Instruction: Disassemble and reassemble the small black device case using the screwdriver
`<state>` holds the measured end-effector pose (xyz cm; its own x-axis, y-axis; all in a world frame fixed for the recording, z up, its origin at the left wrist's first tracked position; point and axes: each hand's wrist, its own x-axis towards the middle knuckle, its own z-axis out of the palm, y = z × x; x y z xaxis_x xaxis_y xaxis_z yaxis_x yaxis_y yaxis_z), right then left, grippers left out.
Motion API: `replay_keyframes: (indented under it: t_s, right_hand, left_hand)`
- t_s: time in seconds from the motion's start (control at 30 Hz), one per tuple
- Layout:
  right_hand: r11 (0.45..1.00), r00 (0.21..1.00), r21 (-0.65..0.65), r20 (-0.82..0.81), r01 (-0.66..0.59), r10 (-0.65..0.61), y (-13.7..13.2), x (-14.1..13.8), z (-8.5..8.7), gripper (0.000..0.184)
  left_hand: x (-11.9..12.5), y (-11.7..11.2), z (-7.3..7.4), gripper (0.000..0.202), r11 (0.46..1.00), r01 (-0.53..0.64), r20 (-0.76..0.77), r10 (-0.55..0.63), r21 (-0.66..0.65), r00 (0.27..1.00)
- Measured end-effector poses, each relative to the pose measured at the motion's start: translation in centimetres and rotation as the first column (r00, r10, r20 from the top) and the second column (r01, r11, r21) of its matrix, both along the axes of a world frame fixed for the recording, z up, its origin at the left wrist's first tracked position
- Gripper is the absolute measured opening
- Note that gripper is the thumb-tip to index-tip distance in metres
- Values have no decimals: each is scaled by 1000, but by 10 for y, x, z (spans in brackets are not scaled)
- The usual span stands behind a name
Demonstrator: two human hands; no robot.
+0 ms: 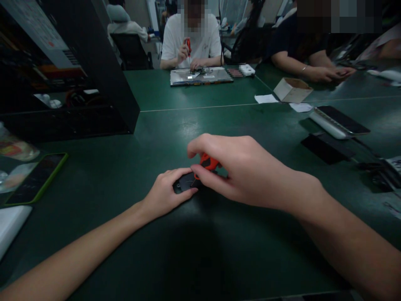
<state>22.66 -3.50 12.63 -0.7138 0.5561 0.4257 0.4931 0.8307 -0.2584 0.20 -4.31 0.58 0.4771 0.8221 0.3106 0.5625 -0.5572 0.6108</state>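
So I've got both hands in the head view, working at a dark green tabletop (pixel 163 129). The left hand (pixel 163 190) is pinching a small dark casing (pixel 182 184), thumb along the near side, fingers along the far side. That casing sits pretty much mid-table, right in front of me, with a little round spot near its left end. The right hand (pixel 238 171) has a red-and-black screwdriver (pixel 209 162) in its grasp, thumb on the near side and index finger curled over the top; the other fingers are mostly hidden from me. The thin shaft slants down to the casing, but I honestly can't tell if the tip is seated in anything. Off to the left there's a green-edged phone (pixel 39 177) lying flat, with a black shelf unit (pixel 123 92) beyond it. Over on the right I see an open cardboard box (pixel 288 90) and a dark-screened phone (pixel 343 118) resting on a whitish block (pixel 328 125). Across the table a co-worker in a white shirt (pixel 172 37) holds a red screwdriver upright over a flat panel (pixel 219 76).
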Motion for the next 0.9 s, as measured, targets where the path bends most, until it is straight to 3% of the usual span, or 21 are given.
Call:
replay_keyframes:
  t_s: [0.17, 0.3, 0.43, 0.63, 0.8, 0.9]
  right_hand:
    - [992, 996, -123, 86, -25, 36, -7, 12, 15, 19]
    - [974, 989, -203, 91, -99, 119, -10, 16, 16, 18]
    - [982, 992, -152, 29, -114, 119, -9, 5, 9, 12]
    - [988, 992, -112, -87, -106, 96, -5, 1, 4, 36]
    - [995, 998, -84, -31, -53, 51, -2, 4, 3, 16]
    - [993, 992, -95, -115, -66, 54, 2, 4, 2, 26]
  left_hand:
    - [2, -1, 2, 44, 999, -15, -5, 15, -40, 1000]
    - [2, -1, 1, 40, 999, -7, 9, 7, -52, 1000]
    - [2, 0, 2, 38, 999, -1, 21, 2, -42, 1000]
    - [3, 0, 4, 37, 998, -5, 15, 6, -57, 1000]
    - [2, 0, 3, 39, 999, 6, 16, -5, -53, 1000]
    - [2, 0, 2, 41, 998, -2, 3, 2, -62, 1000]
